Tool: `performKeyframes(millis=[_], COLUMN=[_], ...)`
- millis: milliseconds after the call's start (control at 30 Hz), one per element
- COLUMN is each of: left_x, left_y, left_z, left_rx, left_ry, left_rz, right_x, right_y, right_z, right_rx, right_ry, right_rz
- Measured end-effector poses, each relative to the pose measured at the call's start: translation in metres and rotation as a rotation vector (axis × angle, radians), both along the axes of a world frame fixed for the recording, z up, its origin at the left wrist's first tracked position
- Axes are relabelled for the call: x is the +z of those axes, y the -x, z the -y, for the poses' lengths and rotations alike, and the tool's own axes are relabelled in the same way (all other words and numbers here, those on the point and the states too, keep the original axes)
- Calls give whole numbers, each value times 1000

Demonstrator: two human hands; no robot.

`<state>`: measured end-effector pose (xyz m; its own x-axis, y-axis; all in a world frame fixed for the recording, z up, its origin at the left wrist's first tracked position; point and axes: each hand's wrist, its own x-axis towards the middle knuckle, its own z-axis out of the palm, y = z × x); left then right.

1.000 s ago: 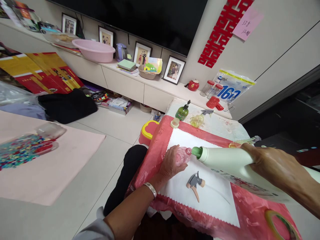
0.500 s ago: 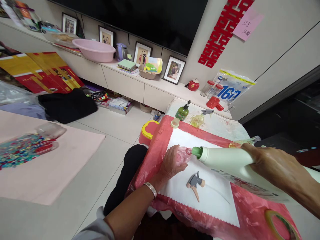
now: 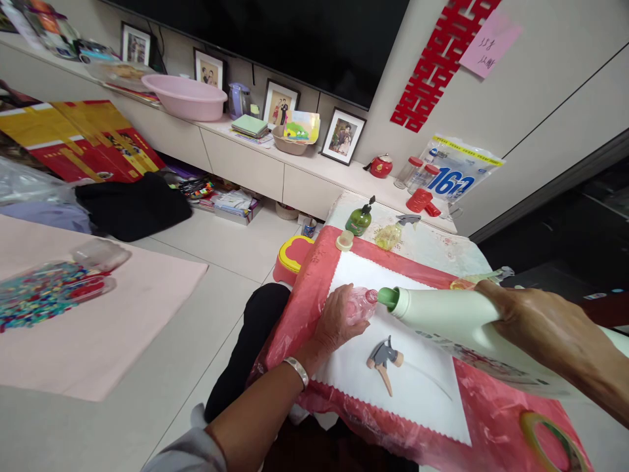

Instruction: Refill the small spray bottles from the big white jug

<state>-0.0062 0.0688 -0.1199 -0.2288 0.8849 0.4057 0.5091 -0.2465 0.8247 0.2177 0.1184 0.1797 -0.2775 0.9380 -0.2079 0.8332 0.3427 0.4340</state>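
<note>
One big black TV (image 3: 275,39) hangs over a long, pale cabinet (image 3: 236,147). Closer in stands a table with a flowery cloth (image 3: 442,252). A shiny red cover (image 3: 491,393) goes over the near part, and a white sheet (image 3: 417,406) with wavy edges lies on that. A green pump bottle (image 3: 358,223) sits on the far side.

The right hand (image 3: 521,318) holds a big, pale green bottle (image 3: 447,311) tight. The left hand (image 3: 339,321) curls its fingers around a small pink bottle (image 3: 361,308) above the white sheet.

The big bottle is tipped on its side, with its green spout at the small one's mouth. It is hard to tell if they touch. The pink bottle is see-through, open and tilted. Its neighbor, a gray and peach spray top (image 3: 384,357), lies on the sheet.
</note>
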Motion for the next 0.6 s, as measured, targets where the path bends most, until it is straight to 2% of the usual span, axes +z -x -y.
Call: performKeyframes(millis=[167, 600], left_x=[0, -2], left_y=[0, 0], left_z=[0, -2], left_rx=[-13, -11], left_ry=[17, -27], left_rz=[7, 9], right_x=[7, 7], right_y=[13, 12], right_z=[4, 3], right_rx=[-82, -83], right_ry=[76, 75], right_rz=[124, 106])
